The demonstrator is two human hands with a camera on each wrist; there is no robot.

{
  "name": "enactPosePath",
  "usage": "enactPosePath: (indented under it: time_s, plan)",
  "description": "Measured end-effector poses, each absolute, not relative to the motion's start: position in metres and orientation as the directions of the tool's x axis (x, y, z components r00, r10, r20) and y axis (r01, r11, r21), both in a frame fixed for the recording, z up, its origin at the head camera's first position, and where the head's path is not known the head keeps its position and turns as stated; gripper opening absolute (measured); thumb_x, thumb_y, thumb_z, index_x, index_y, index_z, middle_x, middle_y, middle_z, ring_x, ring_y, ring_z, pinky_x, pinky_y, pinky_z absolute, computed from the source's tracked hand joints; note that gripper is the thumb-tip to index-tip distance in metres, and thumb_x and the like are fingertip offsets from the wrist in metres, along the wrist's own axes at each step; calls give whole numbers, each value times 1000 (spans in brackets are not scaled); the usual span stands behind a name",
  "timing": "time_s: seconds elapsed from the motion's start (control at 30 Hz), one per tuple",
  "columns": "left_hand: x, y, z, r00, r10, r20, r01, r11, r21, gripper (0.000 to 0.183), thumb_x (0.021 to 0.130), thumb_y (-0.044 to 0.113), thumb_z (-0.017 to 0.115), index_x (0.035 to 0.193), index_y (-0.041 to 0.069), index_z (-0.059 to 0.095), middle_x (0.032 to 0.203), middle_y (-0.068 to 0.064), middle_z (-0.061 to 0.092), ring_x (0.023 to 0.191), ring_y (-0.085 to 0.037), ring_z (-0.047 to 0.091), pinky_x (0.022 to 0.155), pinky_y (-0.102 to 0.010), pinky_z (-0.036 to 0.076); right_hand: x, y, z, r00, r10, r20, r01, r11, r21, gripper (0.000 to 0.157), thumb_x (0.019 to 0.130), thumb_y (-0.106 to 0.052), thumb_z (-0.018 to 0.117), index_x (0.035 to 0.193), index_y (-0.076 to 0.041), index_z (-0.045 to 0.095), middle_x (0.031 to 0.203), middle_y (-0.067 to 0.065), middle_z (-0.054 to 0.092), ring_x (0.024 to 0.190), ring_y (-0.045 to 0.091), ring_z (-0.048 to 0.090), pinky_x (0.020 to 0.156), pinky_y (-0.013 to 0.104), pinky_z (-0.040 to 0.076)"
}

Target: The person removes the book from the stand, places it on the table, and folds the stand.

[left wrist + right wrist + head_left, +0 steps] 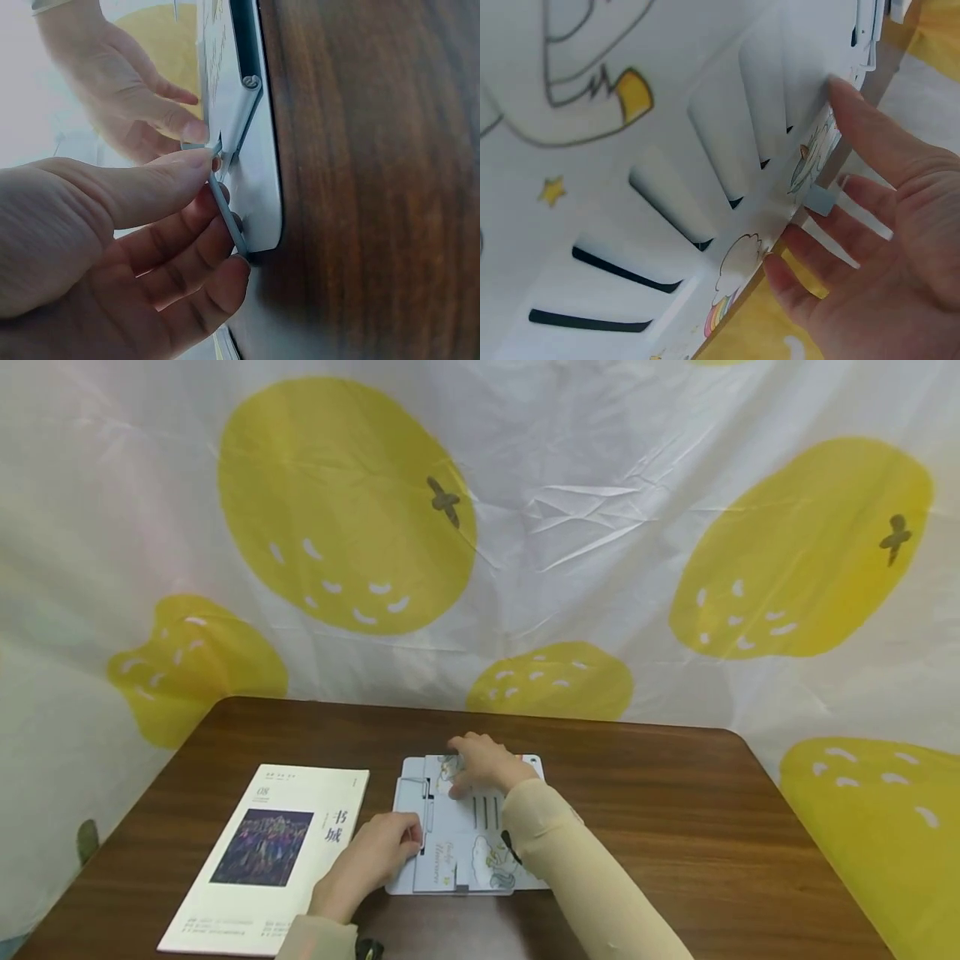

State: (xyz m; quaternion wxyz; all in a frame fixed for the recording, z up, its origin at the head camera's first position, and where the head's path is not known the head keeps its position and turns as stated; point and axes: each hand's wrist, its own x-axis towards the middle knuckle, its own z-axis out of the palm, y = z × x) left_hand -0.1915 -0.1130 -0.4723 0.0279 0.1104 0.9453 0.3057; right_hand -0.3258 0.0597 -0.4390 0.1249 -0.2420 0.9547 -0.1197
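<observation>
A flat white folding book stand (465,818) with unicorn drawings and slots lies on the table. At its left side my left hand (378,852) pinches a thin pale flap (229,214) between thumb and fingers; a rolled hinge (244,112) shows beside it in the left wrist view. My right hand (486,764) reaches over the stand's far part. In the right wrist view its thumb touches the slotted plate (667,180), while the spread fingers lie along the edge by a small grey tab (820,199). Whether those fingers press the edge is unclear.
Left of the stand lies a white book (262,860) with a dark picture on its cover, partly behind my left forearm. The brown wooden table (675,818) extends to the right. A white curtain (570,527) with yellow fruit shapes hangs behind it.
</observation>
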Motion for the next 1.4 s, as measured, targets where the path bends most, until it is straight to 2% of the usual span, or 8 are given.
enactPosePath:
  time_s: [0.2,0.43,0.8,1.17,1.27,1.4]
  plan:
    - [-192,-118,-473,-975,218,30,194,788,585,16,87,7,70,78,14,60,67,3,51,62,-14,47,56,-31,40,-328,54,-441,-842,-509,-178,-462,851,-250,76,78,-33,84,142,-12,50,142,8,49,131,32,43,105,53,35]
    - [-193,-120,-476,-974,226,21,196,791,580,15,88,7,70,79,14,60,69,3,51,63,-14,48,57,-31,41,-330,52,-444,-864,-464,-195,-416,876,-243,83,78,-34,84,145,-8,44,145,11,47,134,31,42,107,48,34]
    - [-193,-117,-470,-971,237,34,214,793,570,15,88,7,70,79,14,60,69,3,52,63,-14,48,57,-32,41,-335,55,-443,-857,-479,-191,-439,872,-217,72,76,-38,84,135,-10,54,135,9,55,127,29,48,103,48,39]
    - [-195,-114,-471,-974,225,11,189,791,582,15,89,7,69,79,13,60,69,3,52,62,-14,48,56,-31,41,-334,57,-440,-861,-476,-180,-432,870,-238,68,74,-36,86,130,-12,58,124,6,62,115,27,56,96,45,45]
    - [-198,-113,-471,-976,218,0,178,796,579,14,89,7,69,79,14,60,69,2,52,62,-14,49,56,-31,41,-335,59,-440,-865,-466,-184,-417,874,-250,71,75,-36,85,135,-12,55,128,6,60,119,28,55,97,48,43]
    - [-202,-111,-470,-978,209,-5,169,802,574,15,89,8,69,79,14,60,69,2,52,63,-15,49,56,-31,41,-334,64,-442,-869,-465,-171,-410,869,-276,78,80,-37,81,144,-11,46,142,9,51,131,32,44,105,54,34]
